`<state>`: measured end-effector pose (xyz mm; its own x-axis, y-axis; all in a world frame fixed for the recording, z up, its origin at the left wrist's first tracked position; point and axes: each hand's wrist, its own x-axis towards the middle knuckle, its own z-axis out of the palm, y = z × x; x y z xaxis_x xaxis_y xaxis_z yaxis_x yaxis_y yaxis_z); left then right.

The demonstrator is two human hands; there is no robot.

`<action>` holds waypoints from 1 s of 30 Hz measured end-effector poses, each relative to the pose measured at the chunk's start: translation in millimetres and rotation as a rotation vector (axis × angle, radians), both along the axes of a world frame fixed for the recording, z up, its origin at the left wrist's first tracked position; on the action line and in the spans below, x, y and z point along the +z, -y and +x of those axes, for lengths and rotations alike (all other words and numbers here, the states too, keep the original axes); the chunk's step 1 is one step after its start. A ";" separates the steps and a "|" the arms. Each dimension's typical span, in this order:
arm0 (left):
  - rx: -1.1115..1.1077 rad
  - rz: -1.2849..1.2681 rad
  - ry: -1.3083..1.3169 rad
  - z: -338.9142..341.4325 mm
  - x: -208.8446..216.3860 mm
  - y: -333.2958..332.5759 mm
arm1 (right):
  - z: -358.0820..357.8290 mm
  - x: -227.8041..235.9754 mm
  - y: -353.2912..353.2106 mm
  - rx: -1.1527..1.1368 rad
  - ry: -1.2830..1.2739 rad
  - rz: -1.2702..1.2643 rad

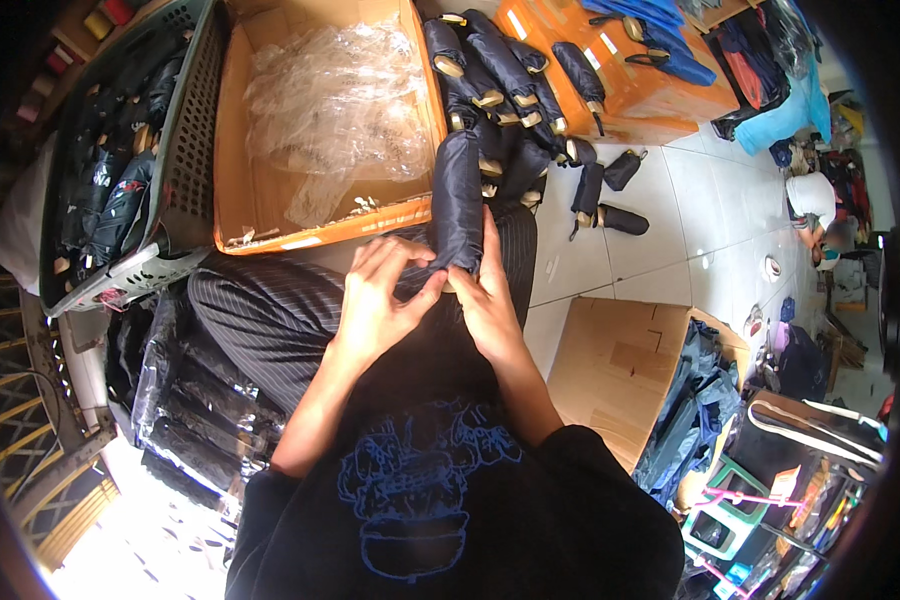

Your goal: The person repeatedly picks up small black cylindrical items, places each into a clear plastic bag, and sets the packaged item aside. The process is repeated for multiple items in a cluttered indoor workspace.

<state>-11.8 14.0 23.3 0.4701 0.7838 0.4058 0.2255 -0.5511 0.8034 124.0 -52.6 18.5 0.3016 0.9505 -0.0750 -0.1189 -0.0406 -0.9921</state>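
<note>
A folded umbrella [457, 190] in a black fabric sleeve stands out in front of my lap, its lower end toward me. My left hand [378, 295] pinches the sleeve's near end between thumb and forefinger. From the other side my right hand [488, 295] holds the same end, fingers along the right side and thumb at the pale handle end, which is mostly hidden. Just beyond lies a heap of similar black umbrellas [490, 65], several with light-coloured handle ends showing.
To the left, an open carton [232, 150] holds clear plastic wrap; beside it stands a grey basket [185, 150] of umbrellas. Loose umbrellas [622, 219] lie on the tiles near an orange box [660, 100]. At right, a carton [610, 375] holds dark blue fabric. Someone [812, 200] sits farther off.
</note>
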 end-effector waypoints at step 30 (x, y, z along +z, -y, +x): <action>0.117 0.090 0.046 12.7 -16.9 18.5 | 4.2 -31.4 -11.8 -0.206 -0.290 -0.055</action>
<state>0.9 -4.5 6.5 0.3573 0.7915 0.4958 0.2566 -0.5936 0.7628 128.2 -40.8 -12.8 0.4456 0.8639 -0.2347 -0.4060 -0.0387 -0.9131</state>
